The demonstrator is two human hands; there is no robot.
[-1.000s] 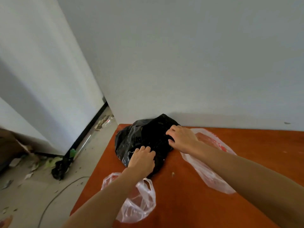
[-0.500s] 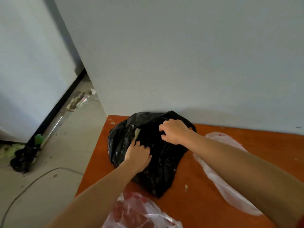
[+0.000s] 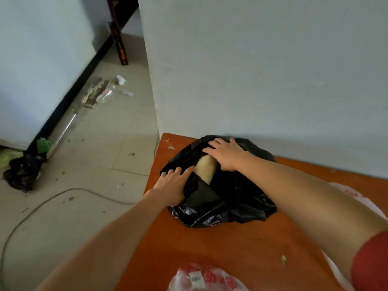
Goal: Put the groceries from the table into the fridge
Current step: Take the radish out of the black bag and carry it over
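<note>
A: Where's the food?
B: In the black bag at the table's far corner. A pale item shows at its mouth.
A: Hands?
B: Left hand and right hand lie flat on the plastic, fingers spread, gripping nothing.
A: Step?
B: Opening the bag, I judge. Next, part the mouth wider and grasp the item.

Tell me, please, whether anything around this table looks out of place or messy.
Yes: litter lies on the floor by the baseboard, including a clear plastic bottle and cardboard scraps, and a black bag slumps there beside green leaves. On the orange table a small green scrap lies loose.
</note>
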